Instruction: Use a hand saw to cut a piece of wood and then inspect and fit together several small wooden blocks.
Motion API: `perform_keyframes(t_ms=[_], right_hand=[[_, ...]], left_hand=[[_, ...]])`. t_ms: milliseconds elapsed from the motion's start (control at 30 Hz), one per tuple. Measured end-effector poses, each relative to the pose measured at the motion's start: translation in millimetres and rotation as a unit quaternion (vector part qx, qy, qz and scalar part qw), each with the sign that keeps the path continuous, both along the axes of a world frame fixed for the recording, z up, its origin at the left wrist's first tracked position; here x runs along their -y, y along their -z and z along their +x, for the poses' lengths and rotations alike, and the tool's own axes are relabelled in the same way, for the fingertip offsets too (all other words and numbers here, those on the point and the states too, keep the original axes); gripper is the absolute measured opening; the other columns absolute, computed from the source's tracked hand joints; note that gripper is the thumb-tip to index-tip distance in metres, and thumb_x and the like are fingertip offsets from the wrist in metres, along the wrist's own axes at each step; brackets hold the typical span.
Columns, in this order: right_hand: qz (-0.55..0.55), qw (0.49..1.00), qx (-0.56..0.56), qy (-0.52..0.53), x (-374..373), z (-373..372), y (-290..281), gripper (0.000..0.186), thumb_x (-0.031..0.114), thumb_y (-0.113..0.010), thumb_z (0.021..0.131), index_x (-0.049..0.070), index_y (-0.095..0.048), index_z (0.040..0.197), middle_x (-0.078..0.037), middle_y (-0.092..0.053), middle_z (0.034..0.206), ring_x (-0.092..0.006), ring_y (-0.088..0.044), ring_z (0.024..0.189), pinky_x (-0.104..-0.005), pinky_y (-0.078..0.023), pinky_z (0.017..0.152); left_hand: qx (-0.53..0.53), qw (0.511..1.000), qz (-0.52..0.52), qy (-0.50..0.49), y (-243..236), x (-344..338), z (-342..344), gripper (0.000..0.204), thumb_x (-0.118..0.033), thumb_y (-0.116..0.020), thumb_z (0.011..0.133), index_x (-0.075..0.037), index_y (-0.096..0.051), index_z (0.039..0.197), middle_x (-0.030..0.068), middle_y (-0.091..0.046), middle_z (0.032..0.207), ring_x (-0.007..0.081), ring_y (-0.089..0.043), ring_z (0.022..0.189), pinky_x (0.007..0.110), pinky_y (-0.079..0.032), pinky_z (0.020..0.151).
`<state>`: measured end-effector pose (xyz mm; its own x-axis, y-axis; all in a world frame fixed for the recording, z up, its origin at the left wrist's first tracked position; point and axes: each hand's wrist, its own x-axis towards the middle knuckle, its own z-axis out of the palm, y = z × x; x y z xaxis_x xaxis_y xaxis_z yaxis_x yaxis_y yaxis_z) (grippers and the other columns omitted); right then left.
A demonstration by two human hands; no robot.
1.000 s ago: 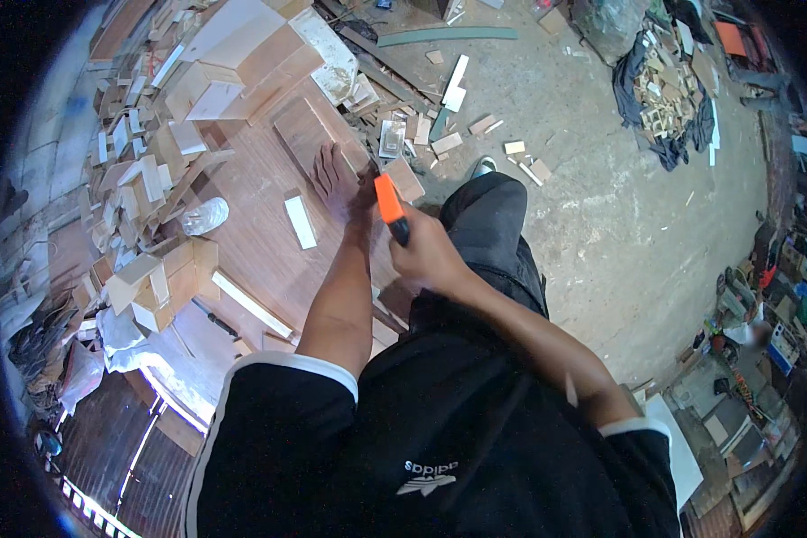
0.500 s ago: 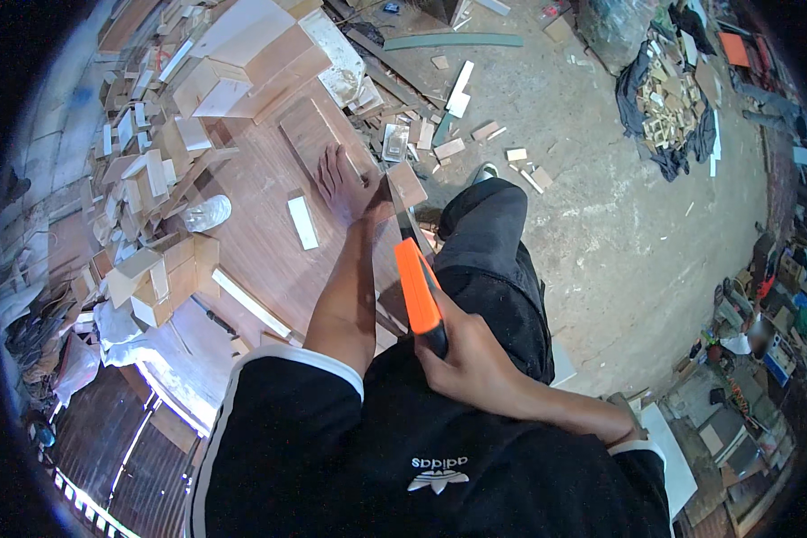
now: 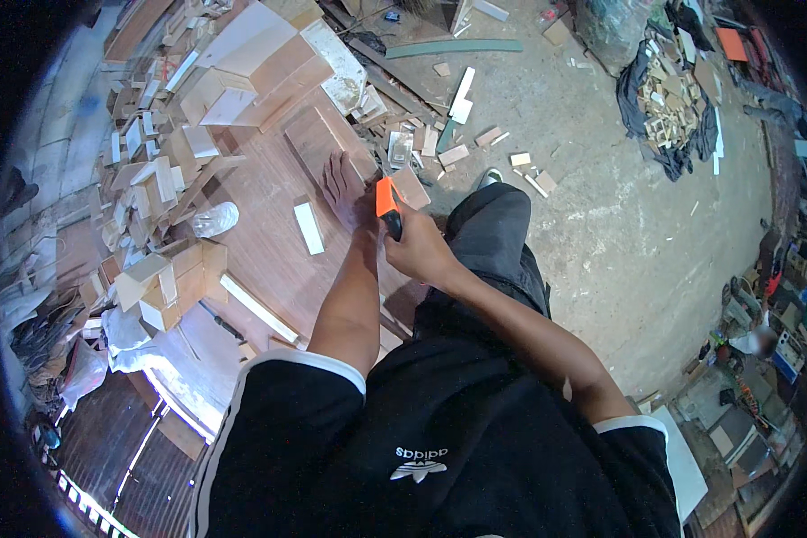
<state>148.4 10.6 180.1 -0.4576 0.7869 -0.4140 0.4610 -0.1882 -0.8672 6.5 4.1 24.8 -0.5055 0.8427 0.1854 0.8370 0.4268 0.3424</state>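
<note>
The left hand point(image 3: 353, 199) rests, fingers spread wide, on a flat brown wooden board point(image 3: 317, 133), apparently steadying it on the brown wood-grained worktop point(image 3: 264, 211); just right of them, the right hand point(image 3: 420, 247) wraps its fingers around an orange-and-black tool handle point(image 3: 386, 199), seemingly for control.

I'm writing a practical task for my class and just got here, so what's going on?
A person works with both hands at a wooden surface. The left hand lies spread on the near end of a wooden board. Close beside it, the right hand grips an orange-and-black handle; the rest of that tool can't be made out. A white strip lies left of the left forearm, and wood offcuts are scattered on the floor.
</note>
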Motion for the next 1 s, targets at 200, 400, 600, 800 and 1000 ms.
perform_keyframes(t_ms=[200,400,600,800,1000], right_hand=[[-0.034,0.999,-0.013,-0.029,27,21,-42,0.033,0.001,-0.055,0.073,-0.004,-0.052,0.105,-0.028,-0.058,0.078,-0.0421,-0.061,0.077,-0.0411,-0.047,0.068],[-0.2,0.979,-0.029,-0.041,29,55,-163,0.034,-0.001,-0.055,0.082,-0.001,-0.049,0.115,-0.022,-0.061,0.092,-0.0296,-0.063,0.1,-0.036,-0.047,0.08],[-0.028,0.999,0.004,-0.032,17,21,-20,0.029,0.004,-0.054,0.079,-0.003,-0.052,0.106,-0.023,-0.059,0.081,-0.0318,-0.061,0.074,-0.0387,-0.047,0.071],[-0.039,0.999,-0.008,-0.007,-8,0,11,0.021,0.005,-0.054,0.077,-0.002,-0.054,0.097,-0.026,-0.057,0.075,-0.0383,-0.058,0.069,-0.0403,-0.046,0.065],[-0.044,0.999,-0.013,-0.015,21,12,-46,0.025,0.002,-0.052,0.075,-0.004,-0.052,0.099,-0.026,-0.056,0.073,-0.0374,-0.06,0.066,-0.0436,-0.044,0.061]], left_hand=[[-0.01,1.0,0.002,-0.002,4,13,-5,0.073,-0.033,-0.068,0.067,-0.011,-0.042,0.132,0.0072,-0.041,0.14,0.0272,-0.034,0.133,0.046,-0.022,0.113],[-0.037,0.999,0.017,-0.001,8,6,-1,0.07,-0.029,-0.063,0.065,-0.011,-0.044,0.13,0.0061,-0.043,0.139,0.0265,-0.036,0.132,0.046,-0.023,0.112],[-0.023,1.0,0.018,-0.005,17,9,-7,0.07,-0.029,-0.064,0.066,-0.011,-0.044,0.131,0.0058,-0.041,0.141,0.0259,-0.034,0.133,0.046,-0.023,0.112],[0.016,1.0,0.016,0.006,19,8,-4,0.077,-0.041,-0.071,0.068,-0.011,-0.041,0.133,0.007,-0.038,0.142,0.027,-0.031,0.134,0.045,-0.022,0.113],[0.005,1.0,0.004,0.0,10,15,-7,0.077,-0.037,-0.069,0.066,-0.01,-0.041,0.133,0.0075,-0.038,0.142,0.0283,-0.032,0.134,0.046,-0.022,0.112]])
